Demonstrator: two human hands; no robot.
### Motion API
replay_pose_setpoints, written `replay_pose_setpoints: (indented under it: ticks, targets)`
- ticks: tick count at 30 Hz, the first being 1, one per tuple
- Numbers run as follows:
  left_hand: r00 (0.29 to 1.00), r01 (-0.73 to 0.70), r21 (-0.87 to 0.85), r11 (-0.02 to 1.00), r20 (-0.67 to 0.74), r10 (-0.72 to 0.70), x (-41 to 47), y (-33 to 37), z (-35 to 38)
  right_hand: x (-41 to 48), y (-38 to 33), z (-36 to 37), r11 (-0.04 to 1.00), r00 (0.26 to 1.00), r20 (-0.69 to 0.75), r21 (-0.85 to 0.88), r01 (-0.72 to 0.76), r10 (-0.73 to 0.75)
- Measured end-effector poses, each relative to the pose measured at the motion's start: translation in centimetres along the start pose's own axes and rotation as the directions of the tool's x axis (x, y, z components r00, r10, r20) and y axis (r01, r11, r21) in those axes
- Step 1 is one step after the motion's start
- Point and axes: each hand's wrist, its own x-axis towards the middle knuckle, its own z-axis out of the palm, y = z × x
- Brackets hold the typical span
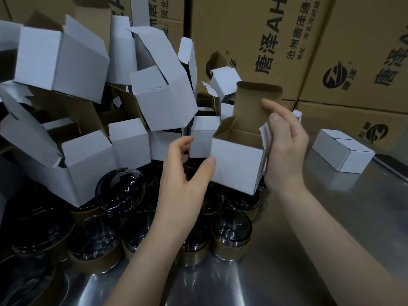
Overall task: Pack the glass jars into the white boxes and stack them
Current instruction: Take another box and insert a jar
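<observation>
An open white box (236, 164) with a brown inside is held in the air at centre, its lid flap standing up at the back. My right hand (284, 149) grips its right side, thumb on the side flap, fingers behind. My left hand (185, 171) is beside the box's left face, thumb tip touching it, fingers loosely curved and holding nothing. I see nothing inside the box. Below and to the left stand several dark glass jars (231, 235) with gold bands on the metal table (331, 250).
A heap of open empty white boxes (161, 93) fills the left and back. Two closed white boxes (343, 151) lie side by side on the table at right. Large brown cartons (254, 40) form a wall behind.
</observation>
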Motion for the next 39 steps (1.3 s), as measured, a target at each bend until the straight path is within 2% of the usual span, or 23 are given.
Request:
replay_pose_setpoints:
  ticks: [4, 9, 15, 21, 27, 32, 39]
  targets:
    - [1.000, -0.004, -0.128, 0.992, 0.013, 0.006, -0.1, 0.5, -0.1, -1.8, -0.3, 0.7, 0.995, 0.978, 0.205, 0.093, 0.029, -0.047]
    - [0.999, 0.017, -0.237, 0.971, -0.022, -0.023, 0.1, 0.3, -0.4, -2.9, 0.0, 1.3, 0.980, 0.931, 0.363, 0.194, -0.047, -0.028]
    - [0.997, -0.064, -0.241, 0.968, -0.062, 0.050, 0.1, 0.5, -0.3, -3.4, 0.6, 1.6, 0.993, 0.871, 0.489, 0.115, -0.018, -0.041]
    - [0.976, -0.183, -0.130, 0.974, -0.142, 0.164, 0.0, 0.5, -0.3, -3.3, 0.6, 1.9, 0.997, 0.872, 0.489, -0.041, 0.063, -0.035]
    - [0.968, -0.185, -0.006, 0.983, -0.174, 0.181, 0.0, 0.1, -0.2, -3.3, 0.9, 1.9, 0.987, 0.898, 0.438, -0.114, 0.113, -0.052]
    - [0.972, -0.137, -0.016, 0.990, -0.194, 0.131, 0.0, 0.1, -0.3, -3.3, 1.1, 1.8, 0.989, 0.905, 0.422, -0.101, 0.109, -0.057]
    - [0.967, -0.140, -0.026, 0.990, -0.218, 0.131, 0.0, 0.1, -0.3, -3.1, 1.5, 1.5, 0.995, 0.928, 0.372, -0.090, 0.051, -0.014]
